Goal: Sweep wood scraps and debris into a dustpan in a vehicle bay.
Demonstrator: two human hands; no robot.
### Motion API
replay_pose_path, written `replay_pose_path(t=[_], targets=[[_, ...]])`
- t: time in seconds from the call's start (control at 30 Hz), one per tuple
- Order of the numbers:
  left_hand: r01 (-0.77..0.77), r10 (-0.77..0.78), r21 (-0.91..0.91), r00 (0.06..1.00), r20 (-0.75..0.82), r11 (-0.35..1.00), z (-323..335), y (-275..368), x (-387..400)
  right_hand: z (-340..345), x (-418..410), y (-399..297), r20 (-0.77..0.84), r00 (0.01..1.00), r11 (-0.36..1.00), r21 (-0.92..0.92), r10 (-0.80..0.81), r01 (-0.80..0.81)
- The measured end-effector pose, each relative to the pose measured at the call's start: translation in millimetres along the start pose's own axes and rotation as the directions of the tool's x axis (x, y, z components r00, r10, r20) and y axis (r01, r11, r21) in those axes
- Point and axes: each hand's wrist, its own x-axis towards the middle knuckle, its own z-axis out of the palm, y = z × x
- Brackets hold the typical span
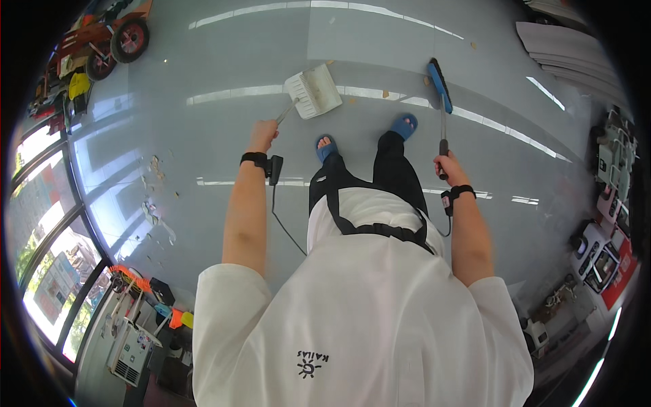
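My left hand (264, 135) grips the thin handle of a white dustpan (315, 91), whose pan has a comb-toothed edge and appears to rest on the grey floor. My right hand (451, 169) is closed around the dark grip of a broom with a blue head (438, 84) and dark bristles. The broom head is to the right of the dustpan, apart from it. A few dry brown leaves (385, 94) lie on the floor between the two, and one small bit sits close to the broom head's left side.
Scattered pale debris (152, 216) lies on the floor at left, by glass windows (56, 239). A red wheeled cart (101, 46) stands at the upper left. Stacked panels (564, 56) are at upper right, and vehicle-like items (597, 254) line the right. Cables hang from both wristbands.
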Motion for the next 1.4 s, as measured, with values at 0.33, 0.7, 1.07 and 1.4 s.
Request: replay_pose_path(t=[0.33,0.7,1.07,1.4], targets=[[-0.489,0.615,0.472,0.773,-0.155,0.733,11,-65,62,149,-98,-14,0.251,0.964,0.993,-0.105,0.083,-0.058],[-0.737,0.72,0.555,0.617,0.319,0.386,42,53,82,84,-195,-29,0.45,0.893,0.803,0.53,0.007,-0.273],[0.252,-0.178,-0.237,0.94,0.292,0.938,43,69,32,-3,-252,82,0.033,0.999,0.659,0.751,0.025,-0.041],[0.288,-0.218,-0.374,0.951,0.22,0.882,150,73,-19,-131,-137,150,-0.184,0.982,0.69,0.716,0.047,0.101]])
